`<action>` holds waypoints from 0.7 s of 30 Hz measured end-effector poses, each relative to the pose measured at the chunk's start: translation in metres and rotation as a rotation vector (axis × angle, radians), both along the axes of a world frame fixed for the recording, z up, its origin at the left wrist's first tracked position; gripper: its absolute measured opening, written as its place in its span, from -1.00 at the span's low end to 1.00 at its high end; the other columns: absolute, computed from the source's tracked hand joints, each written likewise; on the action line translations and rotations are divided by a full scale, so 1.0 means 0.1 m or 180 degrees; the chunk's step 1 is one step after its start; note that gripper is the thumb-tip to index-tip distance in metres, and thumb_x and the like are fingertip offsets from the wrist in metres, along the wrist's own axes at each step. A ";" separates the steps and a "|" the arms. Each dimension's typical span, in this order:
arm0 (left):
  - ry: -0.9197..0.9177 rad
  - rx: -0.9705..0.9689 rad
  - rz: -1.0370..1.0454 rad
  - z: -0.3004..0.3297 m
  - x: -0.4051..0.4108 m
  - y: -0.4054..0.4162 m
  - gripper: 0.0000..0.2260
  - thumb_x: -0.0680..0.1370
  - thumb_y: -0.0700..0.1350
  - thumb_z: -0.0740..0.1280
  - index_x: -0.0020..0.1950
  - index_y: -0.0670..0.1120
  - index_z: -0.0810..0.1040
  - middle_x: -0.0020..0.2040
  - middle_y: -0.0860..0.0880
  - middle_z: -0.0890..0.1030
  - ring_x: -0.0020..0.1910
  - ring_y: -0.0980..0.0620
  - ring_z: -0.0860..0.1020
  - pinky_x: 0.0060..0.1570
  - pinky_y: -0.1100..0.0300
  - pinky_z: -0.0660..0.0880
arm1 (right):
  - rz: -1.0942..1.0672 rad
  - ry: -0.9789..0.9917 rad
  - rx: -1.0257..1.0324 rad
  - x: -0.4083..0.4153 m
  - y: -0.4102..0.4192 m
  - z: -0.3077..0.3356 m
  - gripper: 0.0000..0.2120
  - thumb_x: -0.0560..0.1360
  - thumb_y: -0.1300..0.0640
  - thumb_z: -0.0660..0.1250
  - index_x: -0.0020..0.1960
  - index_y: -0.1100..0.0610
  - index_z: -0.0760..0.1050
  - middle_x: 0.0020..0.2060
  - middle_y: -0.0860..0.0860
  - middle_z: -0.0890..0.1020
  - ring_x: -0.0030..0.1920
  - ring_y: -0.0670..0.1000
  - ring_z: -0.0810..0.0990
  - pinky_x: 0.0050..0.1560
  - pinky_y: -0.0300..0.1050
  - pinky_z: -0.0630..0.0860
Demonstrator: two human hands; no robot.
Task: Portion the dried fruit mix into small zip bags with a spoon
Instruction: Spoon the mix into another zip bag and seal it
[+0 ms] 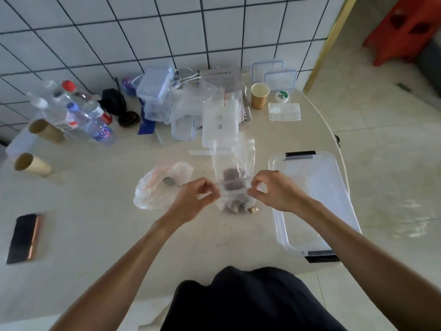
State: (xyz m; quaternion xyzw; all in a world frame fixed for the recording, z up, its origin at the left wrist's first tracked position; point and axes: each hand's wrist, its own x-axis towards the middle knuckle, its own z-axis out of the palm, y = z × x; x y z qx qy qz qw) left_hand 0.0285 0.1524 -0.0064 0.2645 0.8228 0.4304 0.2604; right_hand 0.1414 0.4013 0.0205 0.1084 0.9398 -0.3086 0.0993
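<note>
Table (100, 235): used as the work surface; all stock is kept within arm's reach.

Clear storage bin (317, 199): set just right of the working spot, lid off or absent, latches at both ends. Nothing can be made out in it. Judged to be the drop point for finished bags.

Large crumpled plastic bag (152, 192): laid open to the left. A metal spoon (170, 181) rests in its mouth, handle pointing towards the left hand. Judged to be the bulk supply; little fruit is visible through the film.

Small zip bag (235, 187): held upright over the table centre. Dried fruit mix (238, 207) is settled at its bottom. A second bag with dark pieces lies just behind it.

Left hand (200, 197) and right hand (269, 189): each pinches one end of the zip strip between thumb and fingertips, the other fingers curled. The strip is stretched taut, judged for pressing the seal closed.

Paper cup (259, 95): upright at the rear; contents cannot be told.
</note>
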 end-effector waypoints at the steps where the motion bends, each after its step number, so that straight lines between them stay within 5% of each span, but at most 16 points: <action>1: -0.0051 0.0130 0.0039 -0.04 0.03 -0.02 -0.85 0.52 -0.14 0.56 -0.12 0.00 0.61 -0.17 0.12 0.70 -0.18 0.25 0.64 -0.02 0.33 0.55 | 0.0036 -0.0022 0.0030 0.01 -0.06 0.02 -0.80 0.54 -0.03 0.47 0.01 0.11 0.65 -0.01 -0.01 0.70 0.01 0.08 0.66 0.05 0.05 0.58; 7: 0.0118 0.0449 -0.0013 -0.18 0.18 -0.13 -0.75 0.46 -0.10 0.62 -0.16 0.14 0.58 -0.21 0.12 0.68 -0.24 0.18 0.64 -0.12 0.32 0.58 | 0.0169 -0.0121 0.0123 0.06 -0.38 0.07 -0.80 0.54 -0.01 0.49 0.02 0.12 0.69 -0.05 0.00 0.70 -0.04 0.07 0.64 -0.02 -0.01 0.54; 13: -0.0764 0.0921 0.0396 -0.24 0.20 -0.18 -0.86 0.50 -0.14 0.58 -0.01 0.03 0.70 -0.12 0.03 0.76 -0.11 0.12 0.71 -0.02 0.26 0.60 | 0.0084 -0.0281 -0.0026 0.18 -0.29 0.14 -0.94 0.54 0.04 0.49 -0.05 0.01 0.64 -0.07 -0.10 0.72 -0.01 -0.02 0.67 0.03 -0.06 0.57; 15: -0.0848 0.1014 0.0592 -0.22 0.22 -0.15 -0.82 0.49 -0.14 0.59 0.05 0.00 0.68 -0.11 0.00 0.77 -0.10 0.10 0.73 -0.03 0.28 0.61 | 0.0080 -0.0153 -0.0112 0.15 -0.32 0.15 -0.85 0.52 0.10 0.50 0.02 0.02 0.55 -0.08 -0.08 0.70 -0.02 0.01 0.66 0.02 -0.04 0.58; 18: -0.0750 0.1100 0.0713 -0.17 0.24 -0.08 -0.76 0.48 -0.12 0.61 0.09 -0.02 0.67 -0.12 -0.01 0.77 -0.10 0.05 0.75 -0.09 0.32 0.61 | 0.0065 0.0046 -0.0168 0.07 -0.42 0.11 -0.69 0.49 0.08 0.54 0.18 0.06 0.53 -0.13 -0.10 0.65 -0.14 -0.01 0.61 -0.19 -0.24 0.49; 21: -0.0732 0.1163 0.0758 -0.15 0.27 -0.03 -0.75 0.46 -0.16 0.62 0.07 -0.02 0.66 -0.11 -0.02 0.78 -0.09 0.03 0.76 -0.09 0.30 0.62 | -0.0054 0.0124 -0.0313 -0.02 -0.43 0.04 -0.83 0.50 0.08 0.54 0.04 0.11 0.66 -0.22 -0.12 0.63 -0.21 -0.05 0.59 -0.26 -0.35 0.37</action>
